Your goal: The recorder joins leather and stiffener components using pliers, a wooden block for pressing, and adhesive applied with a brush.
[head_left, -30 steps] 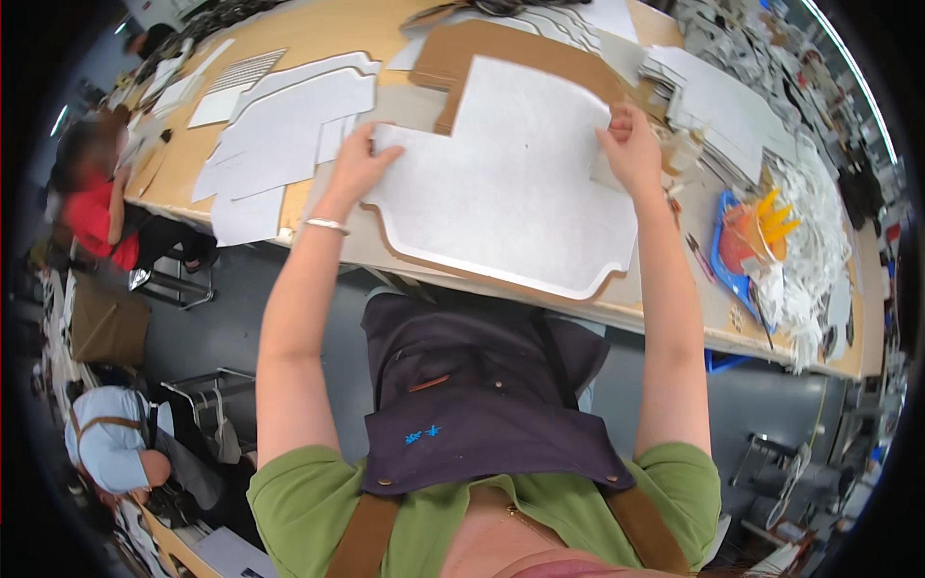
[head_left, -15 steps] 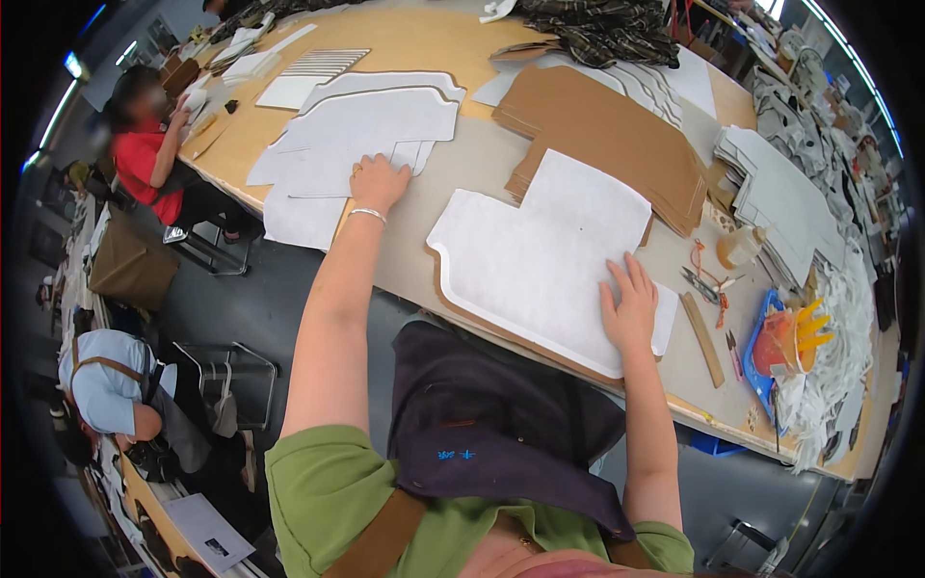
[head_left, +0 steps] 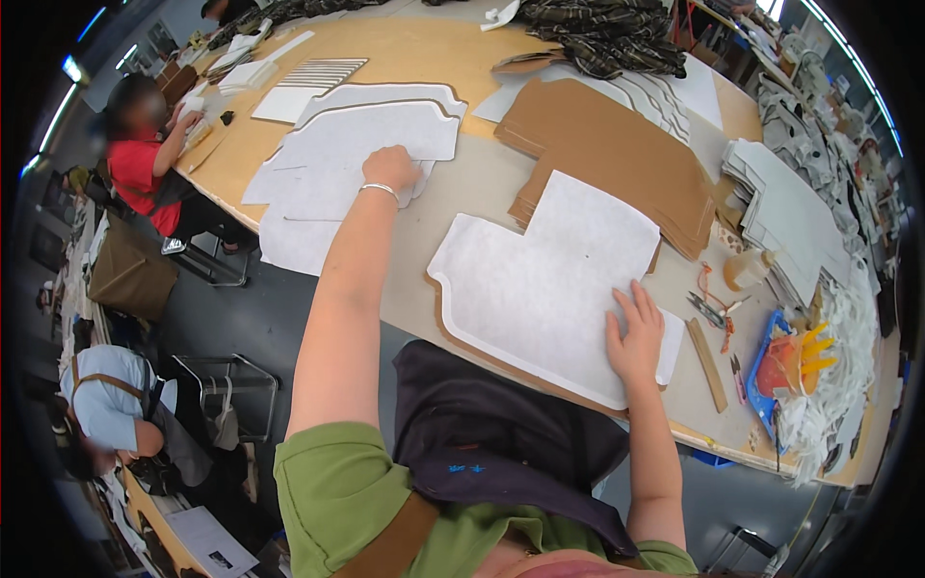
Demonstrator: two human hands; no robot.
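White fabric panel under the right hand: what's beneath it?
A brown cardboard template lies under the white fabric panel; only its edge shows along the left and near sides. The right hand presses flat on top. The rest of the template is covered by the panel.

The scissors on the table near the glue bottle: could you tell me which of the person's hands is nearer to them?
Right. The right hand lies flat on the white cut sheet, just left of the scissors. The left hand rests on the white stack, far across the table.
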